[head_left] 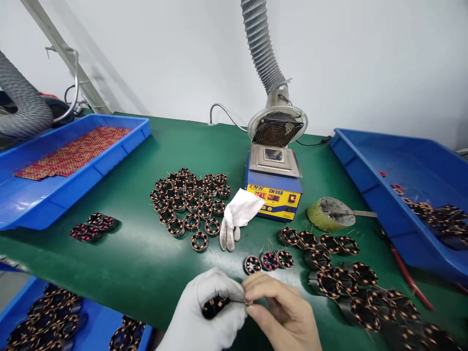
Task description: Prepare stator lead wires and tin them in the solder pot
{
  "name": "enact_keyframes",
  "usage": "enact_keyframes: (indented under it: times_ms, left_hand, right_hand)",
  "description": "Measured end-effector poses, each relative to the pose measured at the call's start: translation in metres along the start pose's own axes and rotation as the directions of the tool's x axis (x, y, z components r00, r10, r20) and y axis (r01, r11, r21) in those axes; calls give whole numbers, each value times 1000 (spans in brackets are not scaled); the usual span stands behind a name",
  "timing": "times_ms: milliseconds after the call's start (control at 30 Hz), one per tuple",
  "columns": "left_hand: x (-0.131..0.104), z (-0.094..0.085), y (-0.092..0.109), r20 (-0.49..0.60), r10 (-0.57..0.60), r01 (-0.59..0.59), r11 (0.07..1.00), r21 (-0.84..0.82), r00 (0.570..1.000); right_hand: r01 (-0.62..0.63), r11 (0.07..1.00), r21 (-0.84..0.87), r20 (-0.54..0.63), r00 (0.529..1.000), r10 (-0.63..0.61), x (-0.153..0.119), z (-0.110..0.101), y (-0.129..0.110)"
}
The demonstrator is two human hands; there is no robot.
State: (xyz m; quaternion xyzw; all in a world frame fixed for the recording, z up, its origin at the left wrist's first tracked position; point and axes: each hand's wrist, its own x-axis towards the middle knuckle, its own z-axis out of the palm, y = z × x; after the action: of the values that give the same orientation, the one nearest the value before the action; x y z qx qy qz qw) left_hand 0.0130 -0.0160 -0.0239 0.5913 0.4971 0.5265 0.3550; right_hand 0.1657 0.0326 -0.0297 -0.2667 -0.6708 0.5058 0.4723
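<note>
My left hand (210, 312), in a white glove, is wrapped around a wound motor stator (215, 307) at the table's front edge. Only the dark ring and a few copper-coloured spots show between its fingers. Bare and touching the gloved fingertips, my right hand (281, 309) pinches what looks like a thin copper wire (250, 303) at the stator's side; the fingertips largely hide it. Just beyond my hands stand three stators (269, 261), the middle one with a pink face. An empty-looking white glove (239, 214) lies against the solder pot (274, 183).
Many stators (192, 222) cluster mid-table, and more (345, 280) stand at right. Beside a yellow-green tub (327, 214) lies a red-handled tool (409, 278). Blue trays flank the bench, left (109, 168) and right (354, 165); another blue bin (97, 312) sits below. An exhaust hose (261, 44) hangs overhead.
</note>
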Motion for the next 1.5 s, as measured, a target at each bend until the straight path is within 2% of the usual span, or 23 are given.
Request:
enact_keyframes:
  times_ms: [100,200,267,333,367,500,633,733,900,1000,1100,1167,1233,1333,1400,1500]
  left_hand:
    - [-1,2,-2,-6,-50,49,997,-65,999]
    - [0,4,0,-26,-112,109,988,-112,993]
    - [0,4,3,-15,-120,118,988,-100,993]
    - [0,2,4,-5,-123,122,990,-71,992]
    - [0,1,5,-3,-112,112,992,-63,994]
    - [0,0,4,-23,-65,64,997,-43,998]
    - [-1,3,6,-47,-9,11,999,43,999]
    - [-2,3,12,-54,65,-60,993,99,996]
    - [-2,0,14,58,47,-58,975,213,997]
    - [-5,3,10,23,74,-76,982,172,997]
    - [-6,6,8,5,42,-42,987,152,999]
    - [-6,6,10,-15,20,-18,990,139,1000]
    - [-5,5,10,-24,-17,20,992,123,1000]
    - [-12,6,-1,8,-105,102,974,203,994]
    - [-23,9,-18,28,-147,132,943,306,989]
    - [-39,13,-50,42,-147,110,876,469,988]
  right_hand:
    - [99,995,15,-18,995,-98,2,3,0]
    - [59,998,-19,-20,998,-60,0,3,0]
    - [-4,1000,25,-106,994,6,-2,-2,-2]
    - [-28,996,83,-241,969,47,-4,-9,-4]
    - [-27,996,83,-273,961,49,-5,-12,-5]
    - [-80,996,-31,-174,982,74,-5,-17,-8]
    - [-173,983,62,-62,982,177,-5,-10,-6]
    - [-196,976,94,23,981,195,-5,-5,-5]
    - [-135,986,97,2,991,135,-5,-1,-3]
    - [-234,944,232,31,972,233,-4,-5,-3]
    - [-219,858,464,-102,949,297,-3,-14,-4]
    - [-178,850,496,-166,941,294,-3,-21,-4]
    - [-202,876,438,-156,943,295,-6,-26,-3]
    - [-262,891,371,-201,914,353,-13,-32,3]
    - [-275,876,396,-290,868,404,-17,-35,7]
    - [-273,856,439,-369,814,449,-19,-39,11]
